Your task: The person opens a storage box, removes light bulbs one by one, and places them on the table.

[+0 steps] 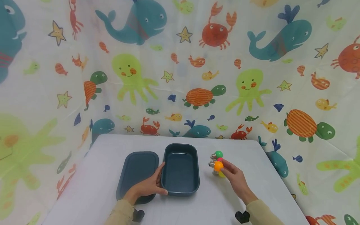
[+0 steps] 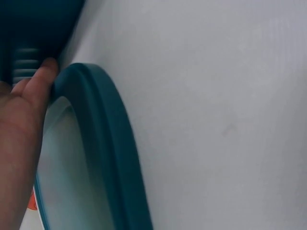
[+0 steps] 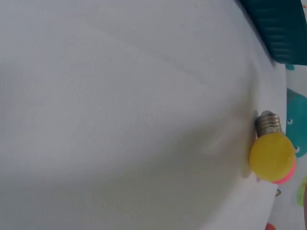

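My right hand (image 1: 236, 178) pinches an orange light bulb (image 1: 218, 166) between thumb and fingertips, its metal screw base pointing left. Close around it are a green bulb (image 1: 218, 154), a pink bulb (image 1: 220, 159) mostly hidden behind the orange one, and a yellow bulb (image 3: 272, 157), which lies on the table in the right wrist view. Left of them stands a dark teal rectangular box (image 1: 180, 172) with its top uncovered. Along its left wall my left hand (image 1: 148, 186) rests with extended fingers, the thumb at the near left corner.
A flat dark teal lid (image 1: 138, 168) lies left of the box, partly under my left hand and forearm. The white-covered table (image 1: 84, 184) ends at a hanging cloth (image 1: 174, 84) printed with sea animals.
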Tool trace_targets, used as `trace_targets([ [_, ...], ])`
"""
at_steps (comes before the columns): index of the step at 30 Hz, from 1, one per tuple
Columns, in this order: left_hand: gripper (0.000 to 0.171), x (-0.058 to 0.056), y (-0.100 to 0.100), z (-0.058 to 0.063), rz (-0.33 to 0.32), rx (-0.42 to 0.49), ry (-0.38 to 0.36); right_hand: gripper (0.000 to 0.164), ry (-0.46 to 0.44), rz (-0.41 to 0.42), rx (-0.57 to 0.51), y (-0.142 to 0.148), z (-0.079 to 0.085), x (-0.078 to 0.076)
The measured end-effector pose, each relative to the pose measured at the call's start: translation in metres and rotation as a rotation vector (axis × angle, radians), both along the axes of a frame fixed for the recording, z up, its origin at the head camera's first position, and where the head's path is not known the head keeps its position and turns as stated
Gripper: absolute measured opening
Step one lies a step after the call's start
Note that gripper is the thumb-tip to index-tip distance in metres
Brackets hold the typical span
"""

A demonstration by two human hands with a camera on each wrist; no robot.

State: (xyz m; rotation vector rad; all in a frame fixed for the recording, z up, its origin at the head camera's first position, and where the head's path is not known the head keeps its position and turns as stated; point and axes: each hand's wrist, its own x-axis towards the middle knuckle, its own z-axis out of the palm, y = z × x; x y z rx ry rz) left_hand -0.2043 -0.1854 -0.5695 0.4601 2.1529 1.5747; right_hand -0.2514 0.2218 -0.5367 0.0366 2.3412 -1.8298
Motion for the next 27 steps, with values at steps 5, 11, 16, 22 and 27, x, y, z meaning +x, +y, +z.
trace_targets([
  [5,0.12,0.0,0.0,-0.001,-0.004,0.011,-0.005,0.066,-0.005,-0.008,0.038,0.004,-0.003,0.002],
  [11,0.12,-0.001,-0.001,-0.001,-0.01,0.019,-0.008,0.067,-0.02,-0.034,0.06,0.012,-0.012,0.003],
  [16,0.12,-0.001,-0.001,-0.001,-0.015,0.031,-0.012,0.067,-0.034,-0.046,0.106,0.016,-0.019,0.008],
  [22,0.12,-0.001,-0.001,-0.001,-0.017,0.035,-0.014,0.061,-0.057,-0.069,0.13,0.019,-0.024,0.013],
  [27,0.12,-0.001,-0.001,0.0,-0.015,0.036,-0.013,0.057,-0.068,-0.074,0.151,0.023,-0.027,0.017],
])
